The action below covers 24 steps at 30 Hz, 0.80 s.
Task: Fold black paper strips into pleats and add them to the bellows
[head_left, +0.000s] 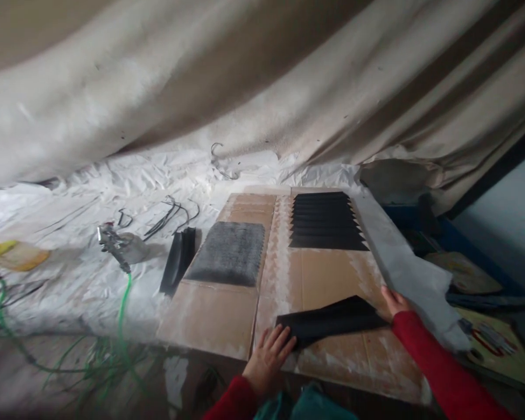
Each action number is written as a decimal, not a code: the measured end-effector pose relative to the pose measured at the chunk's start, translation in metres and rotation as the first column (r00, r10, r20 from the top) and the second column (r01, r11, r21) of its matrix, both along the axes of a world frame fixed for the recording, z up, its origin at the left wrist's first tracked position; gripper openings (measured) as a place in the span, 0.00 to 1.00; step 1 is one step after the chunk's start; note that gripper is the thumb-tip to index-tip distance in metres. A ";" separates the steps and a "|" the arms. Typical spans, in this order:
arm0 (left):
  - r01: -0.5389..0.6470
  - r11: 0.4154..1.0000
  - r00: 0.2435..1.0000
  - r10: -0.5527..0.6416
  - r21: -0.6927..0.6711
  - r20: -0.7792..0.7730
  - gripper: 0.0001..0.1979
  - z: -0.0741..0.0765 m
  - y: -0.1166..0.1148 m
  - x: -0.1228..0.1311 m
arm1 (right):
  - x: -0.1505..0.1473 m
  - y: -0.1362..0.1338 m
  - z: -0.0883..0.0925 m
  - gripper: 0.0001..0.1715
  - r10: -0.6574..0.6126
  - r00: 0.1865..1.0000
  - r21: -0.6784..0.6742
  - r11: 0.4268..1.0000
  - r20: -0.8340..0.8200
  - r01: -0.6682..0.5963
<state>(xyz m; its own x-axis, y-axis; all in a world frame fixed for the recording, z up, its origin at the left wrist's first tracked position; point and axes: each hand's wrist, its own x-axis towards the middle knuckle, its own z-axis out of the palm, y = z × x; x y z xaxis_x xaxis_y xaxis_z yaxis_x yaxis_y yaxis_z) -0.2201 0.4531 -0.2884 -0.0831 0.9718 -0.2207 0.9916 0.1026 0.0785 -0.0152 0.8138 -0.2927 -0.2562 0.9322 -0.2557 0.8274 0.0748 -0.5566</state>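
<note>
So the folded black strip point(332, 319) is lying on the cardboard point(341, 274) right between the two hands, stretched sideways with a raised fold partway along its far edge. The left grip point(269, 354) is on its left end, fingers fanned apart and resting on top, not wrapped around it as far as I can see. The right grip point(396, 303) is up by the right edge of the cardboard, just past the strip's pointy right end; honestly can't tell if those fingers are pinching anything or even touching the strip, since the undersides are hidden. Both sleeves are red, btw. Straight ahead of the gap between the grips, on the same cardboard, there's a black pleated panel point(326, 221) with a zigzag right edge. Ahead and to the left of the left grip is a gray, dusty-looking panel point(230, 254), and just left of that a narrow black folded piece point(178, 261) sits by the cardboard's edge. Farther out left of the left grip, a spray gun point(114, 245) lies on the white-covered tabletop point(79, 300), green hose point(122, 303) running off its near end. Some dark wires point(168, 219) are between it and the panels, a bit farther back. Way off left there's something yellow point(20, 255), too blurry to name. Beyond everything hangs a big beige drape point(227, 111).
</note>
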 end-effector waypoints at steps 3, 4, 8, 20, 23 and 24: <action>-0.051 0.997 0.993 0.057 -0.060 0.100 0.40 0.008 0.012 0.008 | 0.008 0.016 -0.008 0.31 0.112 0.990 -0.020 0.994 0.084 -0.111; -0.063 0.997 0.990 0.069 -0.051 0.126 0.39 0.011 0.013 0.009 | 0.014 0.021 -0.009 0.31 0.147 0.984 -0.024 0.989 0.105 -0.145; -0.091 0.996 0.966 0.088 0.001 0.244 0.31 0.023 0.023 0.006 | 0.035 0.030 0.003 0.34 0.379 0.894 0.193 0.884 0.238 -0.426; -0.308 0.949 0.899 0.269 0.062 0.347 0.11 0.025 0.110 0.035 | -0.008 -0.079 0.002 0.08 0.787 0.588 0.324 0.515 0.189 -0.794; -0.293 0.956 0.902 0.270 0.019 0.335 0.10 0.022 0.104 0.042 | 0.001 -0.081 0.000 0.07 0.801 0.548 0.303 0.474 0.241 -0.827; -0.280 0.960 0.905 0.262 0.007 0.336 0.10 0.022 0.101 0.043 | 0.006 -0.081 0.000 0.08 0.804 0.537 0.299 0.463 0.254 -0.834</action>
<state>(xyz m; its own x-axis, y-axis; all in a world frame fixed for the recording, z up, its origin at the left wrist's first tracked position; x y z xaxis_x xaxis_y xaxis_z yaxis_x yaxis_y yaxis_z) -0.1769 0.5543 -0.2665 -0.2767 0.9333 -0.2287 0.8431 0.3500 0.4083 -0.0094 0.7328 -0.2925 -0.9469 0.3209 -0.0215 0.3139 0.9075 -0.2792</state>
